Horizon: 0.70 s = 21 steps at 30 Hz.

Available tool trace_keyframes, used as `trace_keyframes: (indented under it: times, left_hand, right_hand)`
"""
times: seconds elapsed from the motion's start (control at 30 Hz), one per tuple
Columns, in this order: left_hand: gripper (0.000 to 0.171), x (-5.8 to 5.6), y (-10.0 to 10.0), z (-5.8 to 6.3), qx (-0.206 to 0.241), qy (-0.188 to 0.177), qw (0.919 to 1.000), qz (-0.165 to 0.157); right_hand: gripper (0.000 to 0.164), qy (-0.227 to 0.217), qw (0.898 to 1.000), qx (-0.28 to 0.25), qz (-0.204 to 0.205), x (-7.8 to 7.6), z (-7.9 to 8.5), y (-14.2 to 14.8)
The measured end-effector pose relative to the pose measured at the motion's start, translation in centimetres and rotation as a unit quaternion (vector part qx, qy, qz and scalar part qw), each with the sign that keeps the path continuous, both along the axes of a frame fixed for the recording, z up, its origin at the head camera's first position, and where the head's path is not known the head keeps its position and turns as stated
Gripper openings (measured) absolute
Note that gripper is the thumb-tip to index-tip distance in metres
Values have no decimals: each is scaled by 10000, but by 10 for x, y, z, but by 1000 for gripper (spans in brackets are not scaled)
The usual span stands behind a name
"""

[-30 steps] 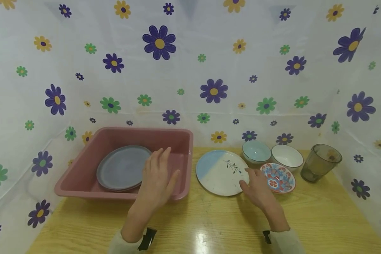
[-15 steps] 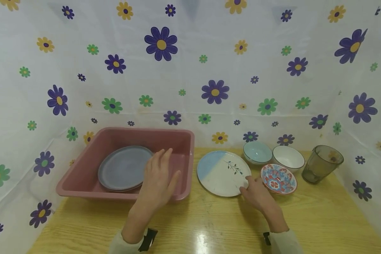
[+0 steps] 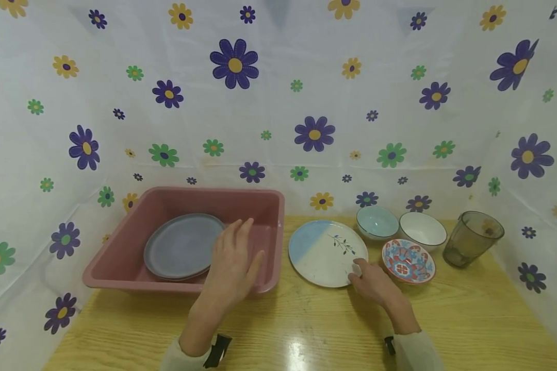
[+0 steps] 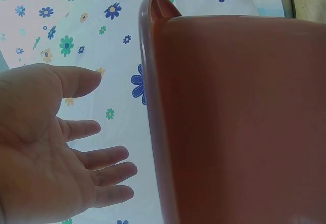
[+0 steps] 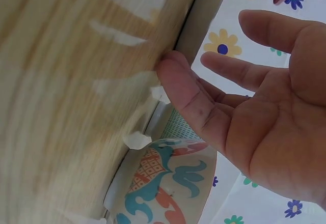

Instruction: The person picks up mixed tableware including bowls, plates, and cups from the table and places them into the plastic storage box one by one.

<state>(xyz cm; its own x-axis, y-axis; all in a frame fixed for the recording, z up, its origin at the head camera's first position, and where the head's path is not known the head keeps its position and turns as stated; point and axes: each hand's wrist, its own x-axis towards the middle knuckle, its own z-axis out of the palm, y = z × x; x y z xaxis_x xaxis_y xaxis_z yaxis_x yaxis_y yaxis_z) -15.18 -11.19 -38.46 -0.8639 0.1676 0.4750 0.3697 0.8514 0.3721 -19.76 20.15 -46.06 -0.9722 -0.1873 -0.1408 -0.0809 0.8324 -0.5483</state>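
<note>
My left hand (image 3: 227,263) hovers over the near right part of a pink basin (image 3: 279,242), fingers spread and holding nothing. In the left wrist view the palm (image 4: 41,147) is beside the basin wall (image 4: 244,107), apart from it. A grey-blue plate (image 3: 181,245) lies inside the basin, partly covered by that hand. My right hand (image 3: 376,283) is at the right rim of a blue-and-white plate (image 3: 322,257) with a leaf sprig. Its fingers (image 5: 188,91) reach down by the tabletop, thumb apart; whether they touch the rim cannot be told.
Right of the plate stand a light blue bowl (image 3: 377,222), a white bowl (image 3: 422,229) and a red-and-blue patterned bowl (image 3: 408,262). A smoky glass pitcher (image 3: 471,239) is at the far right. A flowered curtain (image 3: 278,103) encloses the wooden table (image 3: 306,319).
The fingertips of my right hand have drawn slightly nearer along the plate's right rim. My left hand stays about where it was, and the dishes have not visibly moved.
</note>
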Motion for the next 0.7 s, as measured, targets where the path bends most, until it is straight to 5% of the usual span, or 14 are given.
trace_keyframes:
  times: [0.4, 0.7]
  left_hand:
    - [65, -1, 0, 0, 24, 92, 10000, -12]
    - [64, -1, 0, 0, 12, -13, 10000, -5]
  right_hand:
    - [23, 222, 9993, -145, 256, 0, 3, 1]
    - [20, 141, 9997, -166, 70, 0, 1, 1]
